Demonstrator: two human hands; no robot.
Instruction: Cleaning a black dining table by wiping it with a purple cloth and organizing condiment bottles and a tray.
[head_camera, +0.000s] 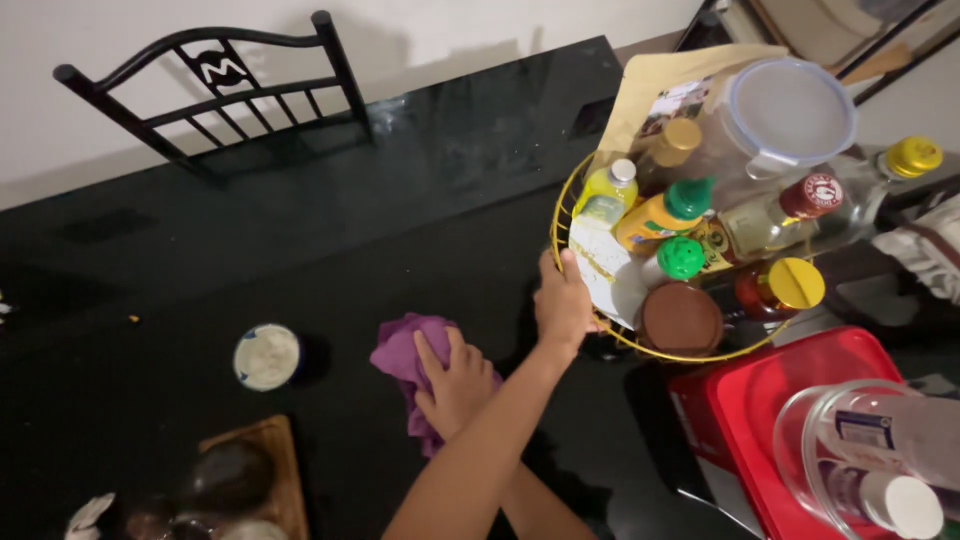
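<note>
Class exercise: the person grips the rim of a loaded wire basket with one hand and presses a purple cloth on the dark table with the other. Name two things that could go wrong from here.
1. The wire basket looks tilted and is crowded with bottles and jars; held only at its rim by the right hand, it might tip and spill them.
2. The left hand wiping with the purple cloth could sweep towards the small round tub nearby and knock it.

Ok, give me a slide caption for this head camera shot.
Left hand presses a purple cloth on the black table while right hand grips a yellow wire basket.
</note>
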